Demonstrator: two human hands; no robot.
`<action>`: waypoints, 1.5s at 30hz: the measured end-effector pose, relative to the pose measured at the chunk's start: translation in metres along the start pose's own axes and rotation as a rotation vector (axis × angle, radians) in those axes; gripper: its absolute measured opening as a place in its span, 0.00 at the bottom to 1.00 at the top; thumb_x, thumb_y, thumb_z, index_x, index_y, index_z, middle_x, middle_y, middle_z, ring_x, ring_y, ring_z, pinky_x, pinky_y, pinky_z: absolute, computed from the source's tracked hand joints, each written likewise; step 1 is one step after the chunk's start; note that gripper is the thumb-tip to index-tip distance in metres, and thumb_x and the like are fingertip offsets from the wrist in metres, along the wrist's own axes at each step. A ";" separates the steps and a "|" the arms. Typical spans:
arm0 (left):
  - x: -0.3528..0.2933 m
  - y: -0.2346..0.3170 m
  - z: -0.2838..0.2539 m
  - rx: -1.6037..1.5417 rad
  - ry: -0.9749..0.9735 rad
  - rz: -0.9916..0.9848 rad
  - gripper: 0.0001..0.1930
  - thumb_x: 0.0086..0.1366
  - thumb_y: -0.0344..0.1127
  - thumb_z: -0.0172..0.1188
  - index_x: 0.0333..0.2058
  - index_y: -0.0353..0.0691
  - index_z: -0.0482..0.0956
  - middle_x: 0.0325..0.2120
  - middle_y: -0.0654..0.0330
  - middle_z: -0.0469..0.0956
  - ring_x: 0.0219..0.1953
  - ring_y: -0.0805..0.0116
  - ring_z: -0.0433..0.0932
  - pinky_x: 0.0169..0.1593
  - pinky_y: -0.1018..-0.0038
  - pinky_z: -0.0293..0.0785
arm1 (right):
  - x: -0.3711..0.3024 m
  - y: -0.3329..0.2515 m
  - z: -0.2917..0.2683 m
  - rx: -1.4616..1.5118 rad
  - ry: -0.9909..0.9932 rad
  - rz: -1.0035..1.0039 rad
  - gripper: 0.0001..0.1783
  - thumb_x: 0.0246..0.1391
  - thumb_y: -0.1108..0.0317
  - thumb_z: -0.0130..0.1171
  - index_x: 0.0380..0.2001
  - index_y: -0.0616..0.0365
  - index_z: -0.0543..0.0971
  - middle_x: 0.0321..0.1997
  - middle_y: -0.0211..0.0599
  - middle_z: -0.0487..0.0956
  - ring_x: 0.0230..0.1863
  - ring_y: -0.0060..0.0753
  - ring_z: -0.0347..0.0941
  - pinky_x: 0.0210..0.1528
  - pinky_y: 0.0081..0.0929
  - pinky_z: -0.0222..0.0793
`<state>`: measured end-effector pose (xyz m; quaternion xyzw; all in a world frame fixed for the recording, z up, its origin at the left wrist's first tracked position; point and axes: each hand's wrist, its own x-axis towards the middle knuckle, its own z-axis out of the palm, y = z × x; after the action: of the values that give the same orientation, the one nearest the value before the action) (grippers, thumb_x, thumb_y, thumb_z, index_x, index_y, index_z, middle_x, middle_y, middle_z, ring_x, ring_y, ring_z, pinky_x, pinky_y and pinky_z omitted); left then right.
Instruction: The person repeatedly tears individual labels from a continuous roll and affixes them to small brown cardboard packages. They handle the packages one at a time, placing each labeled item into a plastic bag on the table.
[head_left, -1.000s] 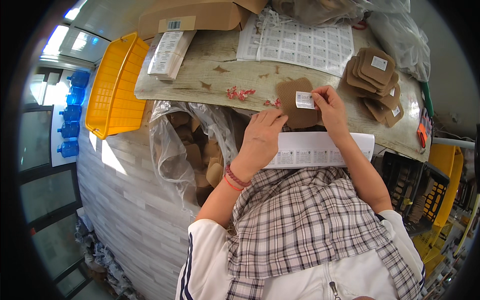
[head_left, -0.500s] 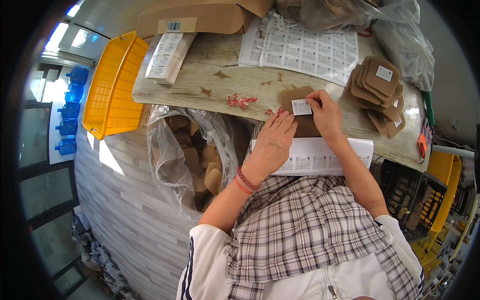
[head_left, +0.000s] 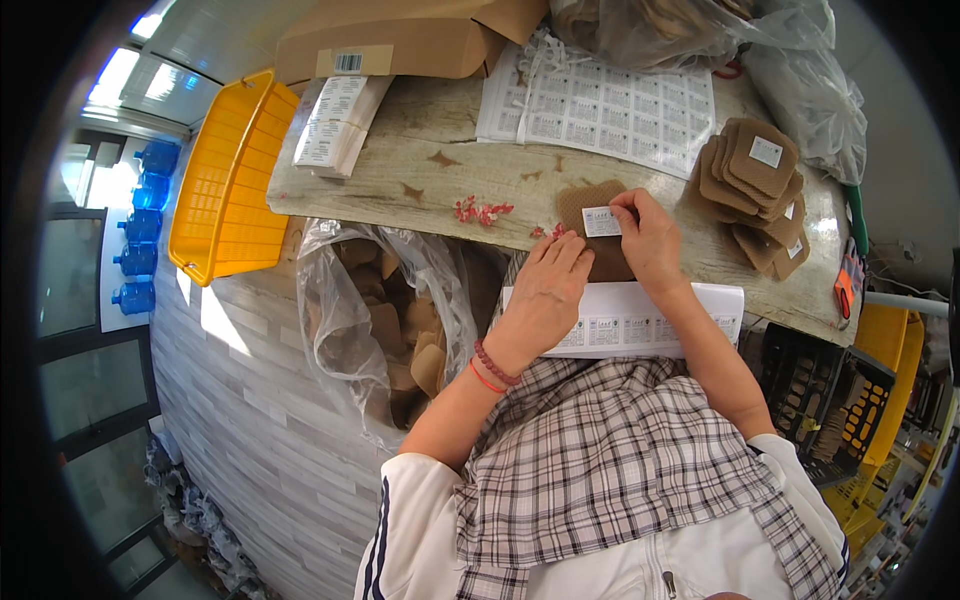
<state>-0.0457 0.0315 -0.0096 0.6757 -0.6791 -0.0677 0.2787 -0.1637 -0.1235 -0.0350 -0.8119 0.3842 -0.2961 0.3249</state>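
Note:
A brown textured pad (head_left: 577, 203) with rounded corners lies near the front edge of the table. Over its lower part sits a small white printed label (head_left: 600, 222); whether it is fully pressed down I cannot tell. My right hand (head_left: 652, 243) pinches the label's right end between thumb and finger. Left of the pad, my left hand (head_left: 545, 293) is stretched out, palm down, its fingertips by the pad's lower left and nothing visible in it. Below both hands a white sheet of labels (head_left: 655, 345) spans my front, partly covered by my left hand and right forearm.
Labelled brown pads (head_left: 725, 185) are stacked at the right. Label sheets (head_left: 610, 100), a strip bundle (head_left: 338, 125) and a cardboard box (head_left: 420, 40) lie at the back. Red-and-white scraps (head_left: 482, 211) are left of the pad. A plastic bag (head_left: 350, 330) of brown pieces and a yellow crate (head_left: 240, 185) stand left.
The view has shifted slightly. My right hand still pinches the label's end, and my left hand lies almost where it was, a touch lower and closer to the pad.

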 end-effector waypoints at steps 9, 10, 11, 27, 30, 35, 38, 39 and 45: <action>0.005 0.002 -0.003 0.011 0.041 0.026 0.12 0.59 0.23 0.55 0.42 0.31 0.76 0.56 0.44 0.74 0.57 0.51 0.73 0.63 0.57 0.65 | -0.002 -0.003 0.001 -0.060 0.034 -0.069 0.02 0.58 0.70 0.62 0.35 0.52 0.79 0.35 0.36 0.82 0.37 0.44 0.79 0.36 0.39 0.74; 0.006 0.002 -0.003 0.011 0.032 0.023 0.12 0.59 0.24 0.55 0.42 0.31 0.76 0.56 0.44 0.74 0.57 0.51 0.73 0.63 0.57 0.65 | -0.002 -0.004 0.001 -0.104 0.044 -0.107 0.03 0.58 0.70 0.62 0.35 0.52 0.78 0.35 0.36 0.81 0.37 0.44 0.79 0.35 0.39 0.74; 0.006 0.003 -0.003 0.028 0.028 0.025 0.11 0.58 0.24 0.55 0.42 0.32 0.75 0.55 0.44 0.75 0.57 0.51 0.73 0.63 0.56 0.65 | -0.002 -0.004 0.002 -0.149 0.053 -0.145 0.03 0.58 0.70 0.62 0.35 0.51 0.78 0.36 0.35 0.80 0.37 0.43 0.79 0.35 0.40 0.74; 0.006 0.007 0.001 0.152 0.008 0.035 0.11 0.60 0.26 0.56 0.42 0.36 0.74 0.55 0.46 0.75 0.59 0.50 0.71 0.63 0.51 0.64 | -0.002 -0.003 0.006 -0.279 0.139 -0.190 0.12 0.57 0.72 0.62 0.45 0.52 0.78 0.46 0.34 0.75 0.41 0.45 0.79 0.36 0.41 0.76; 0.002 0.003 0.007 0.102 0.030 0.027 0.12 0.59 0.25 0.55 0.43 0.36 0.74 0.56 0.46 0.74 0.59 0.48 0.71 0.63 0.49 0.63 | -0.001 0.004 0.005 -0.257 0.137 -0.197 0.08 0.58 0.73 0.61 0.41 0.53 0.80 0.45 0.33 0.75 0.38 0.44 0.79 0.34 0.40 0.76; -0.003 0.003 0.007 0.108 0.027 -0.008 0.21 0.59 0.28 0.65 0.51 0.36 0.74 0.60 0.47 0.71 0.63 0.51 0.69 0.66 0.53 0.61 | 0.001 0.006 0.004 -0.133 0.159 -0.157 0.03 0.60 0.72 0.60 0.38 0.54 0.79 0.42 0.35 0.77 0.38 0.46 0.78 0.35 0.40 0.75; -0.004 0.012 0.004 0.006 0.067 -0.087 0.26 0.59 0.29 0.66 0.56 0.36 0.73 0.62 0.46 0.69 0.66 0.50 0.66 0.69 0.53 0.58 | 0.003 0.010 0.000 -0.086 0.184 -0.107 0.03 0.62 0.70 0.58 0.39 0.53 0.77 0.39 0.38 0.79 0.37 0.50 0.78 0.37 0.41 0.74; -0.004 0.011 0.006 -0.034 0.068 -0.112 0.27 0.59 0.29 0.66 0.58 0.37 0.73 0.63 0.46 0.68 0.66 0.49 0.66 0.70 0.52 0.58 | 0.003 0.010 -0.002 -0.086 0.190 -0.088 0.03 0.63 0.69 0.58 0.39 0.53 0.77 0.38 0.39 0.80 0.37 0.51 0.79 0.37 0.42 0.74; -0.007 -0.003 0.016 0.052 0.045 -0.042 0.26 0.61 0.31 0.64 0.59 0.35 0.72 0.64 0.45 0.68 0.67 0.49 0.65 0.70 0.55 0.57 | 0.010 -0.004 -0.047 -0.078 0.171 -0.107 0.03 0.65 0.67 0.57 0.41 0.51 0.74 0.31 0.46 0.82 0.34 0.57 0.80 0.36 0.46 0.74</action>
<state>-0.0507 0.0333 -0.0264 0.6983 -0.6597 -0.0407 0.2747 -0.1909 -0.1436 -0.0014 -0.8150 0.3777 -0.3663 0.2429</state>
